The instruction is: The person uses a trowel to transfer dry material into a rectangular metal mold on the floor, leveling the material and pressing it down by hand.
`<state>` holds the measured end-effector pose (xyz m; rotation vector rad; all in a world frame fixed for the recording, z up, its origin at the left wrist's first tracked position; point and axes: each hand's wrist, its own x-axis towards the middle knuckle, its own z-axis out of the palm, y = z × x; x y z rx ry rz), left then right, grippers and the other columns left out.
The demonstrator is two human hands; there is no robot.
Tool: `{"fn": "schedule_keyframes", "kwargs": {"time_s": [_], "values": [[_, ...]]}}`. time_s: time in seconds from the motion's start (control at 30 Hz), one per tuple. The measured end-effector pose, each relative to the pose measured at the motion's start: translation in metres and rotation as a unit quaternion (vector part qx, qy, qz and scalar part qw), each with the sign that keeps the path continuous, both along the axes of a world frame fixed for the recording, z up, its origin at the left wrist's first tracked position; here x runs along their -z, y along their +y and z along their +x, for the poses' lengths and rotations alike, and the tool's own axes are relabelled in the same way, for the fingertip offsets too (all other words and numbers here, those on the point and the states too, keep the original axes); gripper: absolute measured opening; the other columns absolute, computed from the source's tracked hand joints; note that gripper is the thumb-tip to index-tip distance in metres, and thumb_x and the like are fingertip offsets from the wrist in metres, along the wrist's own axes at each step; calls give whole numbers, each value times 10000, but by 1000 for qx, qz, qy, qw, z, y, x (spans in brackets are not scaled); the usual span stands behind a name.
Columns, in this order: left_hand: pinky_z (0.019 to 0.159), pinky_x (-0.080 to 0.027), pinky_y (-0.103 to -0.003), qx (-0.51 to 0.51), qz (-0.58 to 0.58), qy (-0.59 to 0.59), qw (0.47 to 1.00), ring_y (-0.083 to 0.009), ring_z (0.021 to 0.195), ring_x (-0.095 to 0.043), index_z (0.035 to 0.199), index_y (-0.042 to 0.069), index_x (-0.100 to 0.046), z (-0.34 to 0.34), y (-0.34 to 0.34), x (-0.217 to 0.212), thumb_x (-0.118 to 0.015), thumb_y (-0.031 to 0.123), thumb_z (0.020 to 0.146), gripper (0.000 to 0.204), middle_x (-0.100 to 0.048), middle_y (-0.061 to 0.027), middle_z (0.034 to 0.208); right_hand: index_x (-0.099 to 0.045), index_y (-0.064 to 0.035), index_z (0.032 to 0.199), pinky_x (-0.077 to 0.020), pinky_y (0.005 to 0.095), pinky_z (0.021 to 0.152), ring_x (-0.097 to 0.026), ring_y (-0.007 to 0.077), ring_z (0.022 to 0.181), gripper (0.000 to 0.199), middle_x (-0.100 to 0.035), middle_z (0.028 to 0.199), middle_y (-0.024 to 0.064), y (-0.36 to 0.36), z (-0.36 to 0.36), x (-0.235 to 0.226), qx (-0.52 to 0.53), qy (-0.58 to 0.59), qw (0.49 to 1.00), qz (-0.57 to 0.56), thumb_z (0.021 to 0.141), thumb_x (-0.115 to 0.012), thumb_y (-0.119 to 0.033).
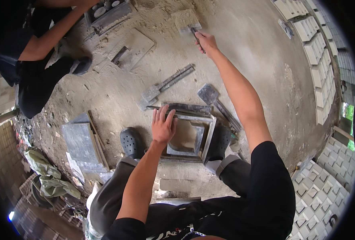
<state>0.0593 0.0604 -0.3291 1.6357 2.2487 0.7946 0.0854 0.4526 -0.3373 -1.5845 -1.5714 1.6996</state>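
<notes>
My right hand (206, 42) reaches far out and is closed round the handle of a trowel. The flat, dusty trowel blade (186, 22) lies over a patch of grey powder on the floor. Between my feet sits a square metal mould (210, 138) with an angled inner frame. My left hand (163, 125) rests on its far left edge, fingers stretched out over a thin dark bar (151, 107). Just past the mould lie a long metal tool with a flat end (171, 82) and a flat-headed tool with a long handle (221, 106).
At upper left another person's arm (45, 44) extends over a tray of rounded pieces (109, 16). A flat board with a handle (135, 48) lies nearby. Stacked grey boards (81, 142) are left of my foot. Rows of pale moulded blocks (319, 72) line the right side.
</notes>
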Motion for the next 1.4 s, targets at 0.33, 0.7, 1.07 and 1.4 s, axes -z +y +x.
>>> {"fn": "schedule_keyframes", "kwargs": {"time_s": [0.33, 0.7, 1.07, 1.4], "values": [[1100, -311, -492, 18, 9, -31, 999, -364, 1294, -411, 1189, 80, -541, 5, -7, 1, -525, 176, 937, 270, -492, -128, 1328, -555, -100, 1326, -390, 272, 360, -463, 105, 430, 436, -598, 707, 50, -41, 48, -52, -41, -78, 995, 57, 925, -589, -269], [1120, -294, -430, -31, -31, -109, 993, -380, 1367, -320, 1446, -21, -261, -8, -41, 0, -345, 224, 1009, 509, -271, -236, 1508, -529, -94, 1350, -350, 241, 354, -450, 81, 423, 461, -589, 711, 43, -142, 132, -130, -60, 6, 998, 17, 935, -598, -283], [931, -444, -443, -297, -33, -246, 922, -427, 1049, -588, 1167, 10, -612, -35, -78, 9, -266, 449, 1015, 580, -631, -264, 1087, -528, -62, 1341, -291, 234, 305, -420, 73, 375, 438, -556, 662, 31, -398, 232, -206, 24, -39, 995, -93, 949, -589, -249], [1043, -374, -395, -90, 95, -276, 952, -398, 1233, -490, 1247, -25, -561, -13, -56, -8, -267, 387, 1029, 551, -562, -264, 1253, -542, -71, 1331, -303, 246, 319, -437, 88, 391, 443, -568, 682, 45, -479, 219, -162, 35, -21, 986, -164, 952, -571, -300]]}}
